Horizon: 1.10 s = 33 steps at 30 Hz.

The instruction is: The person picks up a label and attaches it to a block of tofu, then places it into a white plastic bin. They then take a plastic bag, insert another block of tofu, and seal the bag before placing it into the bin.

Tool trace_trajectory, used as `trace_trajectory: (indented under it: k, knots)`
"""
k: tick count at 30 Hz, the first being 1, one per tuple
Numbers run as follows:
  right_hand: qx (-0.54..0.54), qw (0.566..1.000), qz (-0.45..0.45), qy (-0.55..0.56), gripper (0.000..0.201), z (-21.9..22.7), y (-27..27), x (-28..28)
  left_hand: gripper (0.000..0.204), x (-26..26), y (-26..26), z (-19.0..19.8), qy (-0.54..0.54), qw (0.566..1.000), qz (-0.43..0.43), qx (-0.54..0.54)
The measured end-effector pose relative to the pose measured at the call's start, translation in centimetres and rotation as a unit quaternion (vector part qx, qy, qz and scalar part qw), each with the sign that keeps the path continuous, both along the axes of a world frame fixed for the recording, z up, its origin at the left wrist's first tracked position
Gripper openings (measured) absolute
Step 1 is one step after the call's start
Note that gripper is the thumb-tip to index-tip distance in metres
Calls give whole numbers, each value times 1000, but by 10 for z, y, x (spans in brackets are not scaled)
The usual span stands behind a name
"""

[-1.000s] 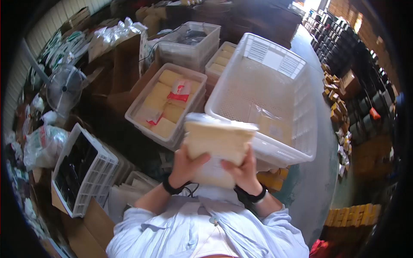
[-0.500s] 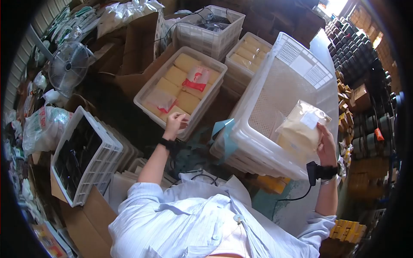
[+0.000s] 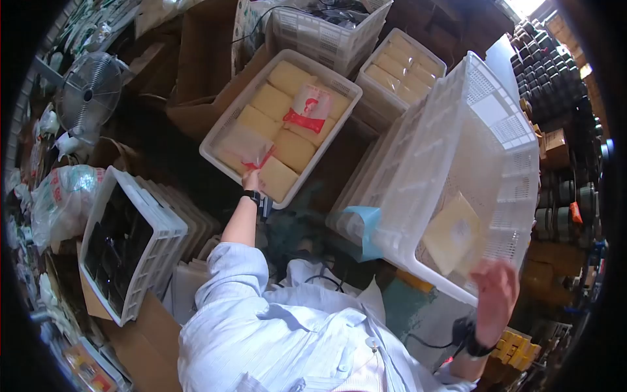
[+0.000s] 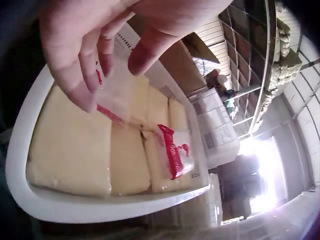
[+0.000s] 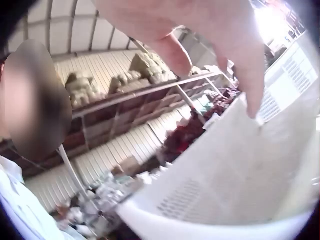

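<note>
My left hand (image 3: 251, 180) is at the near edge of a white plastic tub (image 3: 208, 151) filled with pale yellow packed blocks (image 3: 295, 151). In the left wrist view, its thumb and fingers (image 4: 80, 95) stand apart over a clear plastic bag with red print (image 4: 117, 92). A second red-printed bag (image 3: 309, 110) lies farther back on the blocks. Over the near right corner of a tall white crate (image 3: 428, 176) is my right hand (image 3: 496, 293), slightly blurred, holding nothing. A flat pale yellow packet (image 3: 450, 234) lies inside that crate.
Behind stand another tub of wrapped yellow blocks (image 3: 405, 68) and a crate with dark items (image 3: 326, 36). At left are a fan (image 3: 88, 95), a tilted crate of black pieces (image 3: 127, 248) and a cardboard box (image 3: 140, 333). A blue flap (image 3: 366, 228) hangs off the crate stack.
Both hands held a packet together; then the right hand carried it to the crate and let it go there. The left hand moved over to the tub's near bag.
</note>
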State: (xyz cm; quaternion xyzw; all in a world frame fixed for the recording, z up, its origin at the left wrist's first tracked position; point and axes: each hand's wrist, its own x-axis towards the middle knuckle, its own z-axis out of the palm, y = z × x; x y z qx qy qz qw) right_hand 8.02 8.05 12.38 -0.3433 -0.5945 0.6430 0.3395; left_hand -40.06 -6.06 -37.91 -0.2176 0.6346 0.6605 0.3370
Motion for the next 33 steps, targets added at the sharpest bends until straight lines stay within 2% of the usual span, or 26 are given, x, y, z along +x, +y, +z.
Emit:
trace_trajectory:
  k: [1,3,4,6,9,10,11,12,13,14,15,16,17,18,19,21,23,24,25,27,30,33]
  knots:
    - [-6,996,88,27,46,-2,-14,-2,21,-2,5,9,18,1000,6,-13]
    - [-54,985,155,61,40,-17,-38,-17,31,-13,11,-1,76,997,0,-1]
    - [-72,983,156,66,37,-27,-45,-24,36,-20,14,-14,87,996,-5,6]
    - [-105,981,143,72,37,-45,-57,-31,45,-47,20,-75,81,994,0,68]
    - [-152,981,111,44,40,-56,-68,-29,43,-57,32,-77,73,997,-25,28]
    - [-154,982,102,30,40,-60,-71,-28,42,-66,31,-89,49,989,-63,121]
    - [-155,983,95,16,39,-62,-72,-27,39,-66,35,-102,90,991,-79,52]
    - [-182,979,88,24,40,-63,-74,-29,36,-64,38,-95,133,987,-90,-17]
    - [-185,979,90,2,40,-67,-74,-31,34,-61,36,-82,174,976,-100,-89]
    - [-191,977,90,-19,40,-73,-75,-32,26,-48,33,-56,251,958,-57,-125]
    - [-201,975,90,-39,41,-78,-78,-31,24,-40,29,-32,280,943,-54,-172]
    - [-225,959,170,-24,36,-79,-71,-34,22,-35,24,-12,310,924,-51,-217]
    - [-230,954,186,-55,36,-84,-71,-39,21,-34,20,0,339,903,-47,-259]
    - [-230,948,203,-86,36,-91,-73,-47,20,-31,12,0,394,903,3,-171]
    - [-230,941,220,-117,37,-97,-74,-55,19,-20,5,36,402,893,-23,-200]
    - [-248,928,248,-124,34,-104,-74,-75,20,-8,-19,75,443,892,-51,-81]
    - [-143,928,298,-175,29,-127,-71,-91,20,10,-47,124,414,907,-80,12]
    - [-85,935,299,-170,27,-137,-70,-100,22,18,-60,145,432,897,-93,33]
    - [-30,945,283,-163,26,-145,-70,-109,24,28,-73,169,383,912,-108,102]
    - [55,966,227,-106,24,-157,-70,-128,26,46,-89,215,332,903,-114,249]
    - [224,969,106,-15,27,-153,-68,-162,29,72,-111,273,329,880,-150,308]
    - [208,955,208,-39,30,-153,-59,-158,29,93,-119,315,337,861,-150,350]
